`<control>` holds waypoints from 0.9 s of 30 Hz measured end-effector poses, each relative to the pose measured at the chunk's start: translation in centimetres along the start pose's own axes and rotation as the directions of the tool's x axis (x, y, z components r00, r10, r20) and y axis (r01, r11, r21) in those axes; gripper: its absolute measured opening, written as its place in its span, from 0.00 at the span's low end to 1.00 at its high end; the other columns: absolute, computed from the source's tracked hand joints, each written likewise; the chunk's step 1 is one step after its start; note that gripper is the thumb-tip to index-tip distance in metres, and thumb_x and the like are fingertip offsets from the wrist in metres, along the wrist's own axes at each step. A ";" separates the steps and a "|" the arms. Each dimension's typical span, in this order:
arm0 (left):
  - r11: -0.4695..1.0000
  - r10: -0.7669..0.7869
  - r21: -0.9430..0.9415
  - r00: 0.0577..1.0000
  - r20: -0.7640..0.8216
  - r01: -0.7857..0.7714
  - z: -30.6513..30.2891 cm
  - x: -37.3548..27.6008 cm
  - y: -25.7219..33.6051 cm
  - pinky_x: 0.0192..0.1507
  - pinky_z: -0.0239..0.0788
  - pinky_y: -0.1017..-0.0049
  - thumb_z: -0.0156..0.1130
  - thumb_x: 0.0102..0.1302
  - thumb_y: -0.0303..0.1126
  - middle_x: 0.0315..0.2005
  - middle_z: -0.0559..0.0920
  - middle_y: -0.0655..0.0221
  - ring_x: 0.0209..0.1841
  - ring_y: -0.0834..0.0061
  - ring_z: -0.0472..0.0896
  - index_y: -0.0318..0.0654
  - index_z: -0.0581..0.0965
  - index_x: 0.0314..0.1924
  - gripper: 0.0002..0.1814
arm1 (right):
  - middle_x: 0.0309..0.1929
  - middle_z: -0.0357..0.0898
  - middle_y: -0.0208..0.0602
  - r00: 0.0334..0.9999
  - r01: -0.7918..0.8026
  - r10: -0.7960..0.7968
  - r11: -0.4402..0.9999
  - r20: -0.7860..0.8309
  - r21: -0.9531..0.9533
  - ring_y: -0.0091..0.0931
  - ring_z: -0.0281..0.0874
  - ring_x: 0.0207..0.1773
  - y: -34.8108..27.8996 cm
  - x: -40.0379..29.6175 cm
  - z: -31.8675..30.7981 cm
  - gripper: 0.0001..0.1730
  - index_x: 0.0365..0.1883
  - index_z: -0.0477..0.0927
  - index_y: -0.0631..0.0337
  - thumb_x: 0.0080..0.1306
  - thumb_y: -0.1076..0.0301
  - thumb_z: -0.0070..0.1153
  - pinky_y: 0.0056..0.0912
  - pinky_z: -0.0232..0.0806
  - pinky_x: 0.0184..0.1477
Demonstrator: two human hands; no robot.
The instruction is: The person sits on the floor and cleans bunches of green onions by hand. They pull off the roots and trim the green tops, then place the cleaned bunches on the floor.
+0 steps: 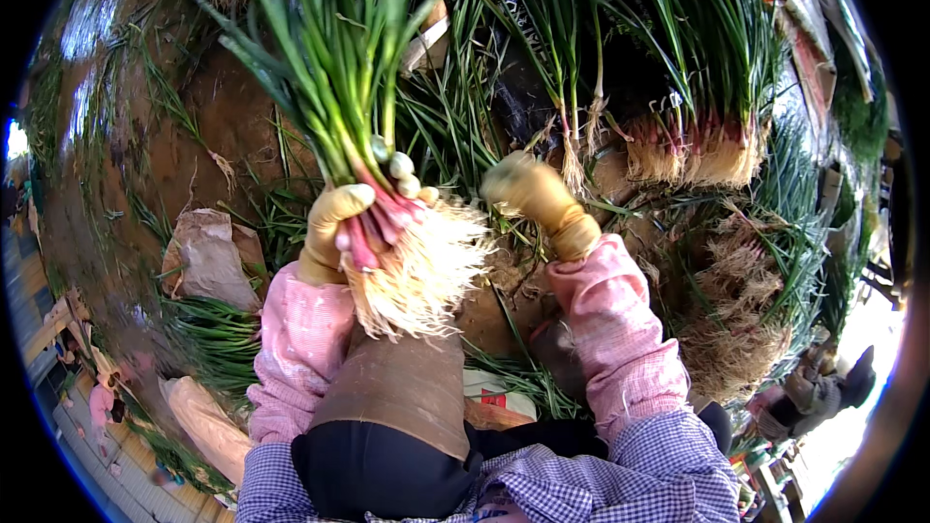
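Note:
My left hand (328, 229), in a yellowish work glove, grips a bunch of spring onions (367, 229) by the stems just above their reddish-purple bulbs. The green leaves fan away from me, and the pale roots (421, 280) hang towards my lap. To the right of the bunch, my gloved right hand (530, 192) is blurred by motion. I cannot tell how its fingers stand or whether they hold anything. Beyond it lie a few loose spring onions (570, 123) with thin roots.
Bundled spring onions (697, 149) stand at the upper right. A root-covered heap (741, 305) lies at the right. Crumpled brown paper (214, 258) and another green bunch (214, 341) are at my left. Loose leaves litter the brown ground. A person in pink (102, 403) is far left.

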State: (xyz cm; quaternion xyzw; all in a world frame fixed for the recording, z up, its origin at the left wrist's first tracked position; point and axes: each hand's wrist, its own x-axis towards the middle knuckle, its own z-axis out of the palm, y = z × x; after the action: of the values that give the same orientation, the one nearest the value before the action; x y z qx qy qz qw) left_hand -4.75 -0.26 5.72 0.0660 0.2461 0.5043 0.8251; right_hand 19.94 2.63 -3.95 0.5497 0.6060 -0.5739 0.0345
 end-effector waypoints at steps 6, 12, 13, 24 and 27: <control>0.961 -0.207 -0.170 0.975 0.079 0.217 -2.4 1.5 -2.8 0.61 0.61 0.57 0.57 0.56 0.25 0.38 0.77 0.67 0.44 0.68 0.78 0.32 0.65 0.59 0.28 | 0.37 0.79 0.42 0.721 -0.230 -0.071 0.914 -0.689 -0.334 0.35 0.79 0.36 4.2 1.7 -5.6 0.15 0.38 0.77 0.57 0.54 0.62 0.62 0.36 0.71 0.40; 0.914 -0.351 0.152 0.922 -0.165 0.375 -3.6 1.7 -3.1 0.49 0.73 0.68 0.56 0.56 0.26 0.45 0.78 0.48 0.37 0.62 0.81 0.29 0.69 0.52 0.22 | 0.28 0.79 0.45 0.904 0.197 -0.203 0.979 -0.376 -0.055 0.40 0.79 0.32 -5.2 -3.7 0.5 0.07 0.35 0.74 0.56 0.60 0.65 0.53 0.39 0.71 0.37; 0.937 -0.313 0.096 0.930 -0.192 0.335 -1.8 2.2 -3.7 0.40 0.76 0.70 0.57 0.56 0.26 0.44 0.78 0.51 0.36 0.62 0.82 0.31 0.70 0.50 0.20 | 0.30 0.79 0.46 0.888 0.394 -0.338 0.909 -0.312 0.137 0.40 0.79 0.34 -4.8 -3.9 2.0 0.06 0.35 0.74 0.55 0.60 0.67 0.53 0.38 0.71 0.39; 0.962 -0.232 0.096 0.950 -0.209 0.256 -1.8 1.5 -4.8 0.47 0.72 0.64 0.58 0.54 0.24 0.36 0.79 0.63 0.43 0.64 0.78 0.35 0.72 0.44 0.16 | 0.24 0.76 0.30 0.978 0.143 0.060 0.490 -0.198 0.860 0.17 0.70 0.20 -6.5 -0.8 0.9 0.13 0.42 0.73 0.68 0.65 0.66 0.54 0.16 0.62 0.21; 0.963 -0.229 0.085 0.941 -0.247 0.257 -1.7 1.9 -5.7 0.41 0.75 0.66 0.59 0.53 0.24 0.33 0.79 0.61 0.36 0.63 0.81 0.33 0.72 0.45 0.17 | 0.24 0.76 0.32 0.989 0.091 0.083 0.299 -0.121 0.950 0.18 0.70 0.20 -5.9 0.2 1.5 0.10 0.40 0.75 0.67 0.67 0.68 0.49 0.16 0.62 0.21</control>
State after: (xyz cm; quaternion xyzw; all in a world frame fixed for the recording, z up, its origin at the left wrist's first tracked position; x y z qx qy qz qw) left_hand -0.34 -1.59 1.53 0.0226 0.3771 0.3876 0.8409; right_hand 14.81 3.23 -0.75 0.5022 0.1505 -0.7792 -0.3436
